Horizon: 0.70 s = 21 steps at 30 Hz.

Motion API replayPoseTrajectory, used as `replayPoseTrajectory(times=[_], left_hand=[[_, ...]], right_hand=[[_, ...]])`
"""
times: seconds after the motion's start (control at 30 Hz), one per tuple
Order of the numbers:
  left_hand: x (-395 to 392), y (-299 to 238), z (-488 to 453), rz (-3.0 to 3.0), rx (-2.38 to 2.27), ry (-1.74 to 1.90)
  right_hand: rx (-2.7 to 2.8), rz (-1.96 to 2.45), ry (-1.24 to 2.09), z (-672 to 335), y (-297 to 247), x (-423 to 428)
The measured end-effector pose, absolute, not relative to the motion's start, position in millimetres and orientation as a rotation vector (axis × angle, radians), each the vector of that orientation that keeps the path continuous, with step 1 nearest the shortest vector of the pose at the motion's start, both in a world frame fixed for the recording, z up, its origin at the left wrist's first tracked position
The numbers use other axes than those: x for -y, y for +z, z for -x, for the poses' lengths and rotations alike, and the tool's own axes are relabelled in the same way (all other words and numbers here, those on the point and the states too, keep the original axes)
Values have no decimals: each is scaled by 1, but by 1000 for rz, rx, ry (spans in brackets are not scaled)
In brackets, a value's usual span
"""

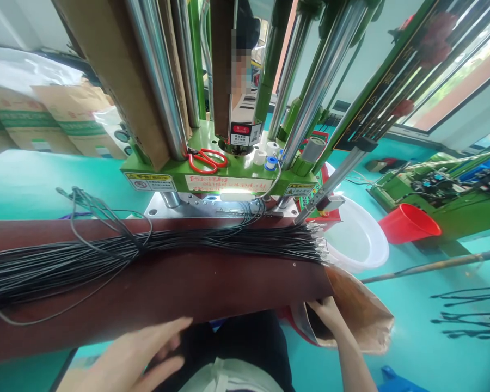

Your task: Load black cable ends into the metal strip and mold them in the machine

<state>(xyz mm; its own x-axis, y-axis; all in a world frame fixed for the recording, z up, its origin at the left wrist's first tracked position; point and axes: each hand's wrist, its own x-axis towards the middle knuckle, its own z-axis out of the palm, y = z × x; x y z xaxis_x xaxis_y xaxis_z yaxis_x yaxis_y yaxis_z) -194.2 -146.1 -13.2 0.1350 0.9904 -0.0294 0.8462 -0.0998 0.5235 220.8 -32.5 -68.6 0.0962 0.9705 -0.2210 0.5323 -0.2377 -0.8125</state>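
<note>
My left hand (141,354) hovers over the near edge of the brown worktable (212,283). Its fingers are stretched out and apart, with nothing in them. At the table's right end, my right hand (326,313) reaches down into a brown paper bag (363,310). The fingers are hidden there, so what they touch does not show. A long bundle of black cables (196,239) lies across the table, its pale metallic ends toward the right. Some looser grey cables (106,215) are looped over its left part.
Behind the cables stands a green press (155,163) with steel columns. Red-handled scissors (208,160) and tape rolls (271,162) lie on it. To the right are a white tub (359,239), a red bucket (410,223) and a slanting pole (433,265). Sacks (73,114) stand at the back left.
</note>
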Motion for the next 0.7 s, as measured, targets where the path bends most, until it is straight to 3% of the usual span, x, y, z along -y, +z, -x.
replayPoseTrajectory(times=[0.13, 0.23, 0.4, 0.57, 0.7], left_hand=[[57, 17, 139, -2662, -1696, 523], [6, 19, 117, -2868, -1732, 359], [-23, 11, 120, -3132, -1422, 150], [-30, 28, 137, -3183, -1510, 582], [-23, 39, 141, -3113, -1509, 887]], right_hand=[[1599, 1878, 925, -218, -57, 32], [1743, 1921, 854, -225, -43, 39], [1906, 1744, 1025, -220, -6, 66], [1816, 1320, 1383, -164, 13, 73], [1189, 832, 1850, -110, 10, 50]])
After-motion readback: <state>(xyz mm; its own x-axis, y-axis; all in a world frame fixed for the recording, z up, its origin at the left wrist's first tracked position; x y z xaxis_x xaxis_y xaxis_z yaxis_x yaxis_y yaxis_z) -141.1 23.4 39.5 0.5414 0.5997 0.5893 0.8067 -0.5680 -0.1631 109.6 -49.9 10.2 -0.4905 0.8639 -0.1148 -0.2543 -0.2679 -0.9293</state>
